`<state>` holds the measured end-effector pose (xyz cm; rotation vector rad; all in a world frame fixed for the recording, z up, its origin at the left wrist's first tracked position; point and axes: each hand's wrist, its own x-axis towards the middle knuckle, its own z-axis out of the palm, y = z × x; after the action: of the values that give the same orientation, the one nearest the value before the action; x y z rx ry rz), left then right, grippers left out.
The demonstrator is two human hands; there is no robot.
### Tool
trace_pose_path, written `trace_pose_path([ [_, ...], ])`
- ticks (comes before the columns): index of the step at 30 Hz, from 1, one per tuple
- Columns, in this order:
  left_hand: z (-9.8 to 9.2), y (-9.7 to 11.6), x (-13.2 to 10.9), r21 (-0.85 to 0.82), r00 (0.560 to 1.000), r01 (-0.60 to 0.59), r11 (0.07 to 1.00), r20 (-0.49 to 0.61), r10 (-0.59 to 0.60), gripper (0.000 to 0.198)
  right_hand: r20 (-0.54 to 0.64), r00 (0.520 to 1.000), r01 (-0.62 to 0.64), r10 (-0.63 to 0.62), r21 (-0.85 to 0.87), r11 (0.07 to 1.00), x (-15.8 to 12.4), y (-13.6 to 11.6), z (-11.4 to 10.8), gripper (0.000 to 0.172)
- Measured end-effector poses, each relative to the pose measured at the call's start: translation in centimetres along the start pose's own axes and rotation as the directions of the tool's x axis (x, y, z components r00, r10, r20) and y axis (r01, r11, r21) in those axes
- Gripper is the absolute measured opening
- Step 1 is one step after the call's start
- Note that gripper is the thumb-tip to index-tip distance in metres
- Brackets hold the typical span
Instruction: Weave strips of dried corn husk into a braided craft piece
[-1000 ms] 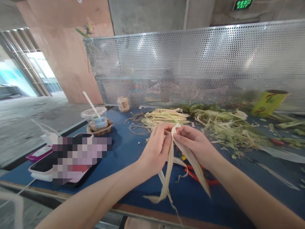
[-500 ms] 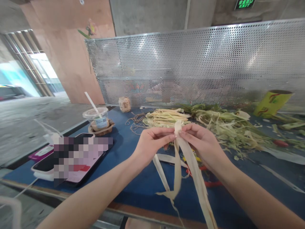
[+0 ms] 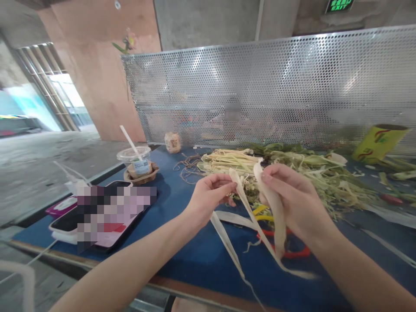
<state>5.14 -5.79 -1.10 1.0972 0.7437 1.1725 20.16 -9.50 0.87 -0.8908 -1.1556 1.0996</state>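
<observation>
Left hand (image 3: 208,197) pinches a narrow strip (image 3: 249,211), right hand (image 3: 294,195) a broader strip (image 3: 276,210) — held high, likely so both hang free (red handles (image 3: 299,255) below).

Lidded cup (image 3: 140,167) in cardboard holder (image 3: 146,178), straw (image 3: 129,139) tilted; perforated screen (image 3: 260,82) behind; green exit sign (image 3: 339,5).

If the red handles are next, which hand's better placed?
Right hand, probably: it's nearer the red handles than the left hand. Both hold pale strips, so either would need freeing.
</observation>
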Motion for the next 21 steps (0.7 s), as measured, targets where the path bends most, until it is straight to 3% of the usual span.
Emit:
trace_pose_path([
  [6, 0.5, -0.1, -0.2, 0.112, 0.998, -0.063, 0.992, 0.013, 0.062, 0.017, 0.104, 0.98, -0.148, 0.168, -0.174, 0.974, 0.6, 0.2, -0.4, 0.021],
  [11, 0.5, -0.3, -0.6, 0.276, 0.993, -0.122, 0.953, 0.037, 0.116, 0.013, 0.157, 0.97, -0.132, 0.188, -0.31, 0.942, 0.5, 0.5, 0.0, 0.023],
  [14, 0.0, -0.4, -0.5, 0.416, 0.98, -0.195, 0.888, 0.044, 0.195, 0.012, 0.191, 0.948, -0.19, 0.256, -0.307, 0.933, 0.2, 0.1, -0.1, 0.023],
  [16, -0.3, -0.5, -0.3, 0.471, 0.976, -0.206, 0.858, 0.035, 0.215, 0.014, 0.176, 0.955, -0.182, 0.237, -0.283, 0.942, 0.1, -0.2, -0.2, 0.023],
  [18, -0.4, -0.6, -0.2, 0.478, 0.979, -0.184, 0.859, 0.013, 0.203, 0.017, 0.164, 0.966, -0.148, 0.199, -0.277, 0.949, 0.2, -0.2, -0.3, 0.022],
  [21, -0.3, -0.6, -0.2, 0.452, 0.985, -0.156, 0.878, 0.005, 0.173, 0.015, 0.212, 0.942, -0.185, 0.259, -0.315, 0.931, 0.3, 0.1, -0.1, 0.024],
])
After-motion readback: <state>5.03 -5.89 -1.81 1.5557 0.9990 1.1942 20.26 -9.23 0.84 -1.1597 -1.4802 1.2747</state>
